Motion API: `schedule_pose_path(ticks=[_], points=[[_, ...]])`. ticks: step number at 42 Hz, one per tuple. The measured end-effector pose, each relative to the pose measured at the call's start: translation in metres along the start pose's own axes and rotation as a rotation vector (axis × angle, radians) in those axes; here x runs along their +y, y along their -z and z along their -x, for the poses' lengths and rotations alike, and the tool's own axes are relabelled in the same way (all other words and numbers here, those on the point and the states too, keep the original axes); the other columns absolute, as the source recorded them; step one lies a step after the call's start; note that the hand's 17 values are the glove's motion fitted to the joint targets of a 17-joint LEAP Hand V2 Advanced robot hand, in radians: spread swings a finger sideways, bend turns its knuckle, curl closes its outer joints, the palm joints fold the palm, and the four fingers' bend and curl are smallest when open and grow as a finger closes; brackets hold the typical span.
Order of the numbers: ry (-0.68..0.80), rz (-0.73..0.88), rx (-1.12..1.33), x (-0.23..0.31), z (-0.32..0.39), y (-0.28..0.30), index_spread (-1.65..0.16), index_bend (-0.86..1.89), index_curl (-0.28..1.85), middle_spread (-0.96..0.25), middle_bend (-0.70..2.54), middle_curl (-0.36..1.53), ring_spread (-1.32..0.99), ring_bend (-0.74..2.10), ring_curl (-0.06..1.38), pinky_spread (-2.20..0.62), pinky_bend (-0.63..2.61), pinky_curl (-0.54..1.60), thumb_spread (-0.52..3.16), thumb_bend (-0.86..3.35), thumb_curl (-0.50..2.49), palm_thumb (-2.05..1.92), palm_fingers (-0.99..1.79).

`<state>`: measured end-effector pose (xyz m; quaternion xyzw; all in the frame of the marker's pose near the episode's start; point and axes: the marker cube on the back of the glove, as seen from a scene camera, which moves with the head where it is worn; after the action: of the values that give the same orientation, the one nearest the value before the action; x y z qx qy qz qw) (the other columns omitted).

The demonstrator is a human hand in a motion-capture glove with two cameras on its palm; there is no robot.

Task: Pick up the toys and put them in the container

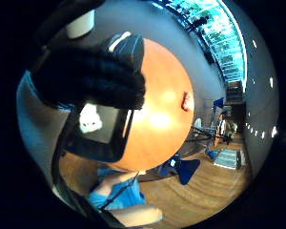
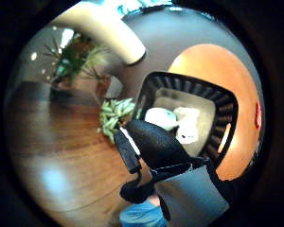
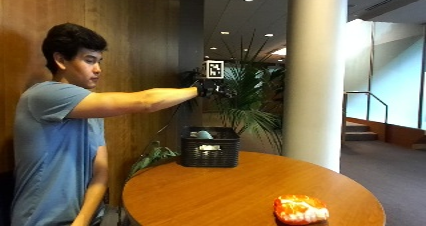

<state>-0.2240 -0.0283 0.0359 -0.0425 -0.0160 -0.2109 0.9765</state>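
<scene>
Gloved and raised on an outstretched arm, the right hand (image 3: 208, 88) hangs well above the black basket (image 3: 210, 154), its fingers curled with nothing visible in them. Two pale toys (image 2: 175, 120) already lie inside the basket. One orange-and-white toy (image 3: 301, 209) sits apart on the round wooden table (image 3: 219, 196), near its edge. It looks soft and light, likely squashy, so a pinch across its middle should do. Potted plants (image 3: 249, 93) and a white column (image 3: 316, 76) stand behind.

No legible text, brand, number or sign is visible. The basket (image 3: 210, 153) label is unreadable.
</scene>
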Motion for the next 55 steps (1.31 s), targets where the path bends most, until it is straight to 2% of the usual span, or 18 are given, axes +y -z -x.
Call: schedule_pose_path(ticks=[7,15,23,27,32,36,42,55], points=[[-0.058,-0.018,0.037,-0.007,-0.048,0.010,-0.30,0.12,0.35,0.01,0.18,0.63,0.03,0.55,0.29,0.05,1.41,0.39,1.09,-0.08,0.35,-0.10,-0.20],[-0.116,-0.060,0.144,-0.040,-0.067,0.020,-0.30,0.12,0.31,0.02,0.17,0.58,0.03,0.49,0.26,0.07,1.31,0.35,1.10,-0.07,0.30,-0.09,-0.14],[-0.278,-0.110,0.107,-0.041,-0.168,0.032,-0.32,0.17,0.31,-0.01,0.19,0.55,0.02,0.48,0.26,0.07,1.22,0.32,1.11,-0.05,0.28,-0.06,-0.06],[-0.246,-0.102,0.172,-0.032,-0.225,0.031,-0.33,0.18,0.32,-0.02,0.19,0.53,0.02,0.48,0.26,0.08,1.18,0.31,1.11,-0.05,0.27,-0.05,-0.03],[-0.297,-0.113,0.178,-0.033,-0.281,0.030,-0.34,0.17,0.32,-0.03,0.19,0.52,0.01,0.47,0.26,0.08,1.15,0.30,1.11,-0.05,0.26,-0.05,-0.03],[-0.444,-0.142,0.069,-0.041,-0.318,0.028,-0.34,0.16,0.33,-0.03,0.19,0.51,0.01,0.47,0.26,0.08,1.13,0.30,1.11,-0.05,0.26,-0.05,-0.04],[-0.298,-0.067,0.195,-0.034,-0.382,-0.006,-0.33,0.13,0.31,-0.03,0.17,0.49,0.01,0.45,0.25,0.08,1.15,0.30,1.11,-0.05,0.25,-0.05,-0.07],[-0.362,0.077,0.220,-0.041,-0.475,-0.098,-0.32,0.11,0.27,-0.02,0.15,0.43,0.02,0.40,0.25,0.08,1.21,0.33,1.10,-0.04,0.25,-0.04,-0.13]])
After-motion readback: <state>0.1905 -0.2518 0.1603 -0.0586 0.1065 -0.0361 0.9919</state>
